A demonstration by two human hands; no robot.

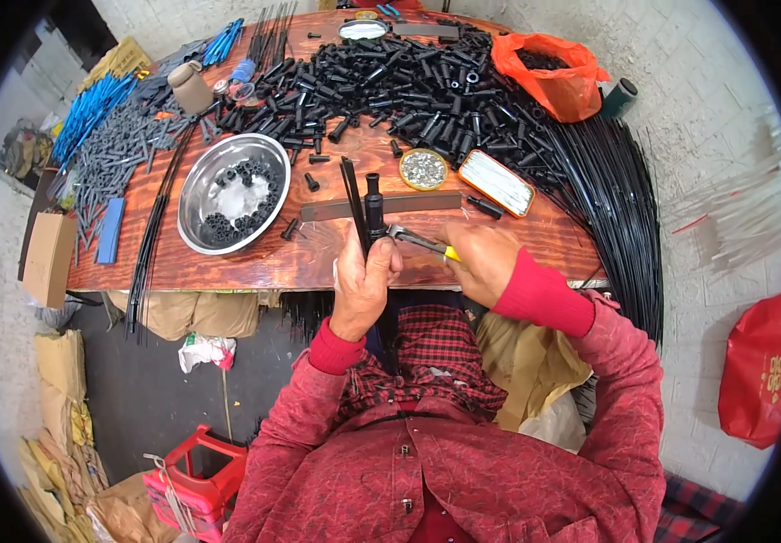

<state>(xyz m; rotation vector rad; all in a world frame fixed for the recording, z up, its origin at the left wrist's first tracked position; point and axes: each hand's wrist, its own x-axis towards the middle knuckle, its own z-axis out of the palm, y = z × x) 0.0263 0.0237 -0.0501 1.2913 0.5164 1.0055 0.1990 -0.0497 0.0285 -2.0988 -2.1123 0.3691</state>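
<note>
Upright in front of me, just past the table's near edge, my left hand [361, 285] is wrapped round a bundle of thin black rods [352, 192] and a black tubular fitting [373, 206]. My right hand [488, 261] grips pliers [422, 239] with a yellow handle. Their metal jaws meet the fitting's side just above my left thumb; whether they pinch something small there cannot be made out. Behind the hands a flat brown bar [323, 211] lies across the wooden table [354, 258]. The rods' lower ends run down toward my lap.
Black fittings [363, 81] heap across the table's back. Around the hands stand a steel bowl [190, 181], a round tin [423, 169] of small silvery bits and a rectangular tin [496, 184]. Long black rods [621, 208] hang off the right edge. A red stool [193, 480] stands lower left.
</note>
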